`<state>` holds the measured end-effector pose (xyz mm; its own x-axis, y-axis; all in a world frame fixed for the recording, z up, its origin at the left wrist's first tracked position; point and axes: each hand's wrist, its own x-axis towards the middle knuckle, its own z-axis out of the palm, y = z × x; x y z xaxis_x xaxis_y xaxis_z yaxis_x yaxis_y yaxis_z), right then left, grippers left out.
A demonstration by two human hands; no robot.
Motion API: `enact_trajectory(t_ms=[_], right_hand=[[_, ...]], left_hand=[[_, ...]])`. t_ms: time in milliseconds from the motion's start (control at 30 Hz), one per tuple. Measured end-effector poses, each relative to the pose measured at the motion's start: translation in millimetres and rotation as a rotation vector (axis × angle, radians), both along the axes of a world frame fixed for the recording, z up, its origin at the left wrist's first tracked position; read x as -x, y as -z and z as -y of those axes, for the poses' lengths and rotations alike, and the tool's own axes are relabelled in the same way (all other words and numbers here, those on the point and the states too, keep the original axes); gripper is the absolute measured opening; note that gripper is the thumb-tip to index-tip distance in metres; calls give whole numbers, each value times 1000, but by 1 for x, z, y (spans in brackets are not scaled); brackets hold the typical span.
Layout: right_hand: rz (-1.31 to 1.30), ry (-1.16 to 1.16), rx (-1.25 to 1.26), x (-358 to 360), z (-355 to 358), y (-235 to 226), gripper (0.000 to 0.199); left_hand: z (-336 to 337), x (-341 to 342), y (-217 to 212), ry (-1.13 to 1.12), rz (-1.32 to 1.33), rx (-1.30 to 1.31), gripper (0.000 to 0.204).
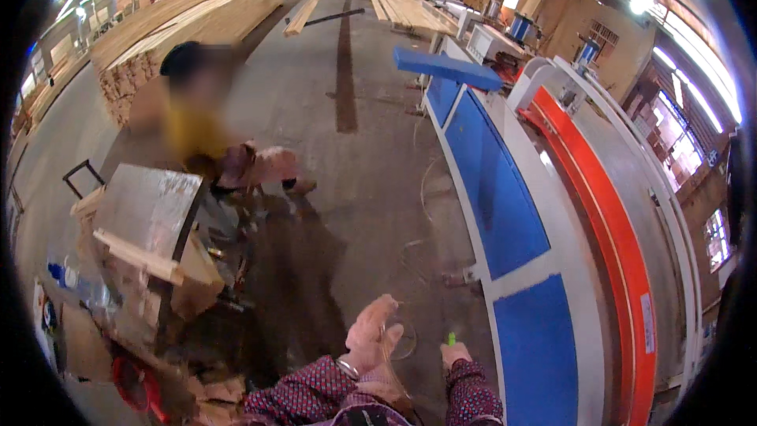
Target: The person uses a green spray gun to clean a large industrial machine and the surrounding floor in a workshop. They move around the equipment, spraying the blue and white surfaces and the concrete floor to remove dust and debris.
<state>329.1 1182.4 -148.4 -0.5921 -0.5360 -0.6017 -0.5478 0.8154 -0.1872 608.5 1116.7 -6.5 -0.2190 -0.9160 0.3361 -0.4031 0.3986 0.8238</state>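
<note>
Two gloved hands work low in the view at about six o'clock: the left hand is open with fingers spread against a thin loop of clear strapping or wire, while the right hand is closed around a small green-tipped tool (its kind is too small to tell). Judging from this, the loop is being handled beside the blue and white machine at three o'clock, which calls for steadying it before the tool meets it.

Gloved left hand open; right hand grips green tool.
</note>
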Motion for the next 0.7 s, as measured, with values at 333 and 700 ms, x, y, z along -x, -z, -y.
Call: enact_trajectory(t_ms=[333,700], right_hand=[[58,-283,-6,61,231,50,40],[23,-32,-75,91,487,-18,46]], left_hand=[[209,42,7,-133,-49,8,56],[404,90,34,-147,-182,-91,50]])
